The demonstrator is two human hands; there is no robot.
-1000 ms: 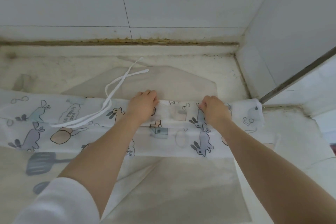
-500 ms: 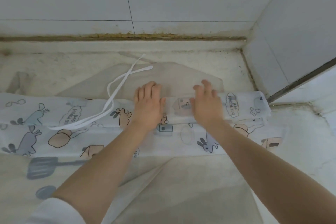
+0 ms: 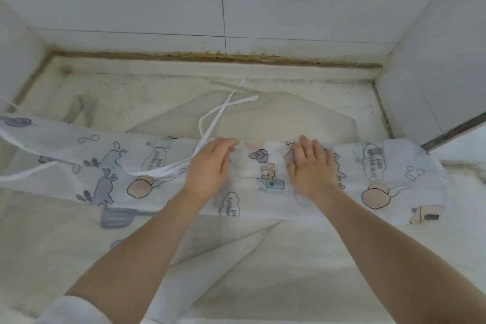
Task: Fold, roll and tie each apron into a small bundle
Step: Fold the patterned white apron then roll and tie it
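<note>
Both hands (image 3: 210, 166) (image 3: 310, 166) on folded apron (image 3: 378, 168) (fingers seemingly flat)

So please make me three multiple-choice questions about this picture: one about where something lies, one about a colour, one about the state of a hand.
1. Where do the white ties lie?
A. across the left part of the printed apron, under the left hand
B. hanging on the wall
C. under the right forearm

2. What colour is the ring on the right hand?
A. black
B. gold
C. red

3. How is the right hand?
A. closed in a fist in the air
B. flat, fingers straight, pressing on the apron
C. gripping the ties

Answers:
1 A: the white ties run over the printed apron and pass under the left hand.
2 B: the ring looks gold.
3 B: the right hand lies flat on the cloth.
</note>
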